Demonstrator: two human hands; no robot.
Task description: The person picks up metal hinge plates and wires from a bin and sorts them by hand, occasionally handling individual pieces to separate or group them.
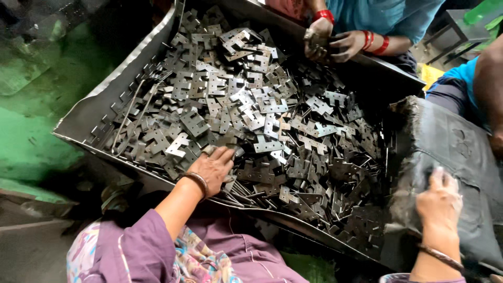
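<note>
A big dark metal tray [86,112] holds a heap of flat grey stamped metal plates [262,110] with notched edges. My left hand [212,169] reaches into the near edge of the heap, fingers curled down onto several plates; whether it grips any is unclear. It wears a thin bangle at the wrist. My right hand [439,202] rests on a black rubbery sheet [461,157] at the tray's right end, fingers bent against it, also with a bangle.
Another person's two hands [330,39], with red bangles, handle plates at the tray's far rim. A third person's arm [490,84] in blue is at the right edge. Green floor [31,136] lies left of the tray. A few thin metal rods [131,112] lie among the plates.
</note>
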